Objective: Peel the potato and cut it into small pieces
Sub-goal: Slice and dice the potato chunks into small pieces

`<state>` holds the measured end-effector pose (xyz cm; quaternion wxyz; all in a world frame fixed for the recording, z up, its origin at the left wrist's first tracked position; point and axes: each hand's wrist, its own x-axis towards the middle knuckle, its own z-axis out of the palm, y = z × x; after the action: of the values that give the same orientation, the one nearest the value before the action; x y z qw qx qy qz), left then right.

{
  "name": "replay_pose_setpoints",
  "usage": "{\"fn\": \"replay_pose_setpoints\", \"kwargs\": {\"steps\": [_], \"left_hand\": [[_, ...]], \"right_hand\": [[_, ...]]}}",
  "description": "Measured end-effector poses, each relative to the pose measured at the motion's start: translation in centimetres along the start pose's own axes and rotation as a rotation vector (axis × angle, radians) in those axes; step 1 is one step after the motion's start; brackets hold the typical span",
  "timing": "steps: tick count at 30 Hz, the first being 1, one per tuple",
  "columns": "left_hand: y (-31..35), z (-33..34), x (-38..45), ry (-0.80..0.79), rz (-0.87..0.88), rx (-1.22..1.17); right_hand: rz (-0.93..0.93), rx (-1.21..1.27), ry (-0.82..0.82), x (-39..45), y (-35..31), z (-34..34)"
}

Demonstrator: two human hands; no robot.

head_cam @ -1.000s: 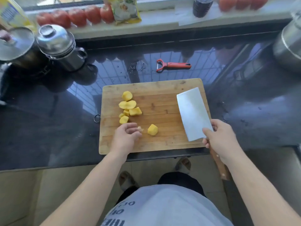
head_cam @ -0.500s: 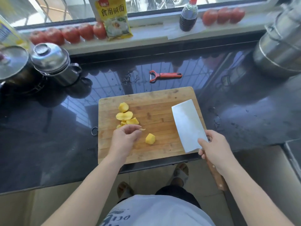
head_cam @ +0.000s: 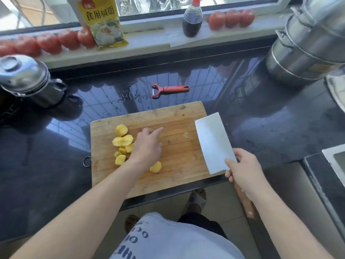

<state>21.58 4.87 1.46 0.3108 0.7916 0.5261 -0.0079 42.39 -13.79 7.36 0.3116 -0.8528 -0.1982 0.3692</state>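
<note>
A wooden board is lying on the dark desk, its near edge reaching the desk's front edge. Peeled yellow potato pieces are sitting in a loose cluster on the board's left half, and one more chunk is lying apart, nearer the person. The left hand is reaching over the board just right of the cluster, palm down, fingers stretched forward and relaxed, holding nothing; whether it is touching the wood I cannot tell. The right hand is gripping the cleaver where blade meets handle, fingers curled round it, the thumb lying on the flat of the blade. The wide blade is lying flat-side up over the board's right edge, and the wooden handle is sticking out behind the hand, past the desk's front. A red peeler is lying on the desk beyond the board, well apart from both hands, with water drops beside it. Tomatoes are lining the windowsill, along with a yellow packet and a dark bottle. Steel pots are standing at the far right and a lidded pot at the far left.
</note>
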Motion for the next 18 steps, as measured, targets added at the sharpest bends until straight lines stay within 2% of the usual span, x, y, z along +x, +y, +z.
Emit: {"fn": "replay_pose_setpoints", "kwargs": {"steps": [3, 7, 12, 18], "left_hand": [[-3.4, -0.4, -4.2, 0.117, -0.137, -0.216], [-4.4, 2.3, -7.9, 0.167, -0.213, -0.259], [-3.4, 5.7, -7.5, 0.253, -0.094, -0.260], [-6.0, 6.2, -5.9, 0.271, 0.240, -0.248]], "right_hand": [[-0.006, -0.043, -0.007, -0.1, -0.1, 0.1], [-0.079, -0.234, -0.016, -1.2, -0.2, 1.3], [-0.229, -0.482, -0.050, -2.7, -0.4, 4.6], [-0.444, -0.657, -0.078, -3.8, -1.7, 8.2]]}}
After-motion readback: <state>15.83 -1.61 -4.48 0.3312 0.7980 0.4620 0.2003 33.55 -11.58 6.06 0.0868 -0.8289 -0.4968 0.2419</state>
